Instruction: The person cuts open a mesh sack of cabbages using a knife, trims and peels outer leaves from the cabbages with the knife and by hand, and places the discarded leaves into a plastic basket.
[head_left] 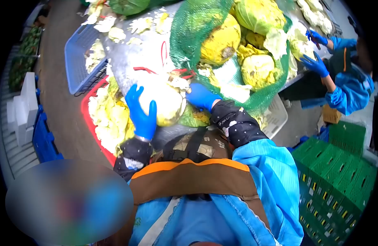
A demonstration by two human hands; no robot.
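A pale, trimmed cabbage (162, 100) rests on the metal table in front of me. My left hand (141, 115), in a blue glove, cups its left side with thumb and fingers apart around it. At the cabbage's upper right is my right hand (201, 96), also blue-gloved, with its fingers curled in. What those fingers hold, if anything, is hidden. Ragged leaf pieces (178, 80) stick up at the cabbage's far side, between the hands. Below the right hand lies a green outer leaf (193, 117).
A green mesh bag (187, 39) holds several yellowed cabbages (221, 41). A red crate (87, 104) full of leaves and a blue crate (80, 53) stand left. Red ties (144, 69) lie on the table (127, 53). At right are a co-worker's gloved hands (316, 63) and green crates (332, 176).
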